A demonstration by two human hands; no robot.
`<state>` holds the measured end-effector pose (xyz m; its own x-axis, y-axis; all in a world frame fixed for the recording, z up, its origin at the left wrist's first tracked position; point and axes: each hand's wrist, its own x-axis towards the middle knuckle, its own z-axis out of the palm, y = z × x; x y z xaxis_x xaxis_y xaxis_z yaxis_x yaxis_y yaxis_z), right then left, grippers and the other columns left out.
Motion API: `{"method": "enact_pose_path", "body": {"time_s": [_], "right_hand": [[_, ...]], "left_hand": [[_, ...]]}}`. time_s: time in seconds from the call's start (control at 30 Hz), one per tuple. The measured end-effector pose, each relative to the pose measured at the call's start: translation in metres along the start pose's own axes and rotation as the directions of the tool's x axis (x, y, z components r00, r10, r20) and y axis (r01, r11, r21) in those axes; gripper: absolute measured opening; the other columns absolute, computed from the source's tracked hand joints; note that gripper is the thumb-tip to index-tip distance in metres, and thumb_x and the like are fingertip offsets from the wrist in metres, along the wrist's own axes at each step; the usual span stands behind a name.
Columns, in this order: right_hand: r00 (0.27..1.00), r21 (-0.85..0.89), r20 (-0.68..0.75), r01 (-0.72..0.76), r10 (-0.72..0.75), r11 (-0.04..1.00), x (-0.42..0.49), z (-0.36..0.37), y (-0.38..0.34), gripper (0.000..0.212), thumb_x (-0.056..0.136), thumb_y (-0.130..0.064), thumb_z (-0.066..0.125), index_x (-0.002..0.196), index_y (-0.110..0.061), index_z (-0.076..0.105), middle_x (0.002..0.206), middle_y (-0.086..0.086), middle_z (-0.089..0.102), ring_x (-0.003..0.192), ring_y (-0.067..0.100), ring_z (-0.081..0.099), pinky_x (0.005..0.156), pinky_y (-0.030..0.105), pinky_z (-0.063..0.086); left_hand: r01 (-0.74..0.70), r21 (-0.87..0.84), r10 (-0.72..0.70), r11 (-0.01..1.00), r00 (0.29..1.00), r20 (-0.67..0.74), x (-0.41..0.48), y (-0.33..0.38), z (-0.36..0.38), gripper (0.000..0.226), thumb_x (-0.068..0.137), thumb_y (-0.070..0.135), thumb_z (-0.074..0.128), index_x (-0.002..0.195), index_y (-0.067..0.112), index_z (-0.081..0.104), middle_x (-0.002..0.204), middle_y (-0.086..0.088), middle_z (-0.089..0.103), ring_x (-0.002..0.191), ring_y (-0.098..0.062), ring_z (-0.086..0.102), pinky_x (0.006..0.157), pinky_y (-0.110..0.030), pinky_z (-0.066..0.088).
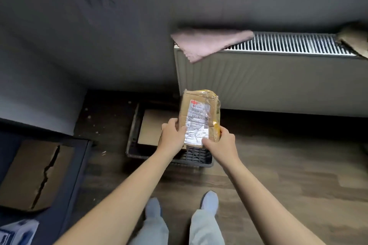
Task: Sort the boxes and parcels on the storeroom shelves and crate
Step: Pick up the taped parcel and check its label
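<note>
I am holding a crumpled brown cardboard parcel (199, 117), bound in glossy clear tape and carrying a white shipping label, upright just above the right half of the black plastic lattice crate (196, 158). My left hand (173, 134) is gripping the parcel's lower left edge, with its fingers curled onto the card. My right hand (221, 141) is clasping the lower right corner, thumb on the label side and the other fingers wrapped behind, where I cannot see them.

A flat pale cardboard sheet (149, 127) is lying inside the crate, toward its left.

I am judging the parcel to be light, since both hands are carrying it by its bottom end alone. The card is looking dented and soft, so it will probably give under a hard squeeze. The tape is shining, and I am expecting it to be slippery. I would grip the bare card edges, low on both sides, rather than the taped face. I cannot tell whether the contents are fragile.
</note>
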<state>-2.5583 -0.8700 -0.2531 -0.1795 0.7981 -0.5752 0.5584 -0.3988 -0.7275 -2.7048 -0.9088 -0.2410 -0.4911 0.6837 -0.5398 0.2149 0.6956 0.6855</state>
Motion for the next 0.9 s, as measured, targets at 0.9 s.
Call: {"method": "enact_pose_path", "body": {"time_s": [0.9], "right_hand": [[0.956, -0.275, -0.2, -0.263, 0.213, 0.925, 0.363, 0.189, 0.297, 0.048, 0.096, -0.006, 0.049, 0.141, -0.004, 0.035, 0.132, 0.019, 0.046, 0.114, 0.03, 0.051, 0.082, 0.027, 0.035]], "left_hand": [[0.198, 0.104, -0.22, 0.975, 0.938, 0.27, 0.316, -0.256, 0.273, 0.056, 0.087, 0.021, 0.044, 0.143, 0.014, 0.043, 0.154, -0.009, 0.029, 0.128, -0.023, 0.047, 0.103, -0.026, 0.041]]}}
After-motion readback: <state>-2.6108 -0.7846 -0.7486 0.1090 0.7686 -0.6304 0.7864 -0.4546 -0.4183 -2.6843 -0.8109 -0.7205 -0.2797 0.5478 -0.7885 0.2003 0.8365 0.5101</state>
